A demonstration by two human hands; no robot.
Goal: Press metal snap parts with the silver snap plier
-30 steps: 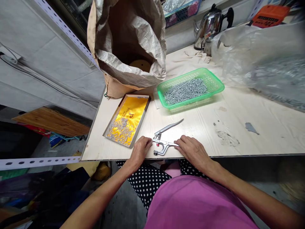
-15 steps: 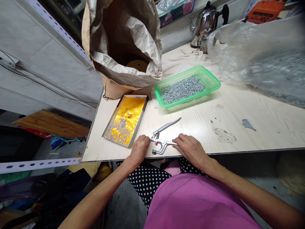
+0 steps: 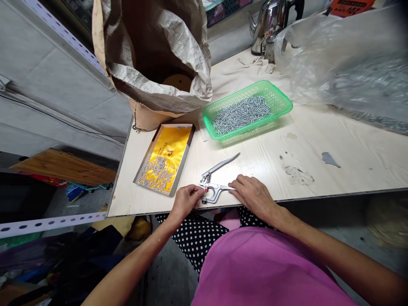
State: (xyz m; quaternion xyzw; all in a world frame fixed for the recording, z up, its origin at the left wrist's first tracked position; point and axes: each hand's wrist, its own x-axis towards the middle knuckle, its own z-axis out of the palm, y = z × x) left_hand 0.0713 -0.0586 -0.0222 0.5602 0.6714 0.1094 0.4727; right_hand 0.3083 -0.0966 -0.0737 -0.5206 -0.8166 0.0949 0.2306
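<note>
Snap-fastener pliers point(image 3: 217, 189) lie on the table near its front edge, grey metal with a coil spring and a red piece by the jaw. Their upper handle stands raised, apart from the lower one. My right hand point(image 3: 254, 193) grips the end of the lower handle. At the open jaw, my left hand point(image 3: 186, 201) has thumb and fingers pinched together; whatever is between them is too small to make out. Left of the pliers, a shallow box point(image 3: 185, 170) with a yellow lining holds many small silvery metal pieces point(image 3: 158, 175).
Behind the pliers sits a green plastic basket point(image 3: 219, 137) with many small metal pieces point(image 3: 242, 114). A large paper sack point(image 3: 153, 95) stands open at the back left. A clear plastic bag point(image 3: 344, 72) fills the right rear, beside a metal kettle point(image 3: 269, 27).
My left hand has shifted from the pliers' pivot end down to the jaw opening, its fingers now pinched. My right hand stays on the handle. The view has tilted slightly.
</note>
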